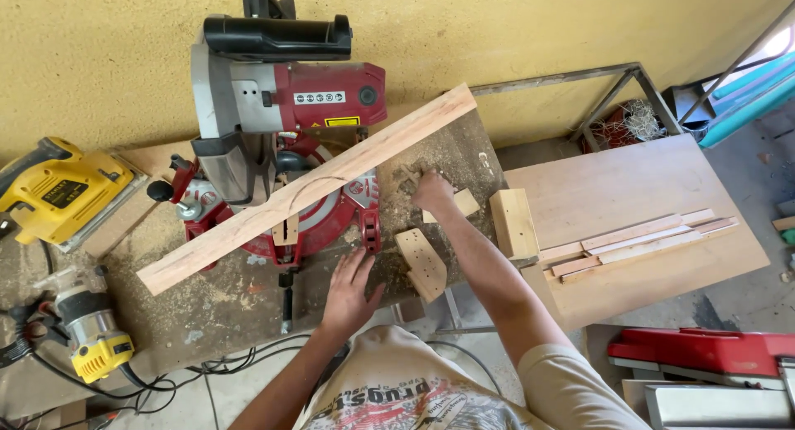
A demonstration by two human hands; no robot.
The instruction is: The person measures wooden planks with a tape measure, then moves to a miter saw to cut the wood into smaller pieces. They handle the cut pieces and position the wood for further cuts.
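At the far left of the sawdust-covered workbench (224, 302) lie a yellow jigsaw (58, 190) and, nearer the person, a yellow-and-silver router (91, 335) with black cables trailing off it. Next comes the red-and-grey mitre saw (273, 124), backed against the yellow wall. Across its red base lies a long pale wooden plank (306, 190), its long axis running diagonally from low left, near the bench's front, up to the right toward the wall.

Just below the plank's middle, the left hand (349, 289) rests flat and open on the bench, fingers spread, holding nothing, at the front edge of the saw base. The right hand (432, 190) reaches farther out, on the plank's near side toward its right end, fingers curled down onto a small pale wood offcut (461, 203); whether it grips the piece or only touches it I cannot tell. The plank lies ahead of both hands, and the right one is closer to it.

Between the forearms lies a drilled wooden piece (422, 263). Further right stand a squared wooden block (513, 223) and thin wood strips (638, 241) on a plywood sheet (629, 182).
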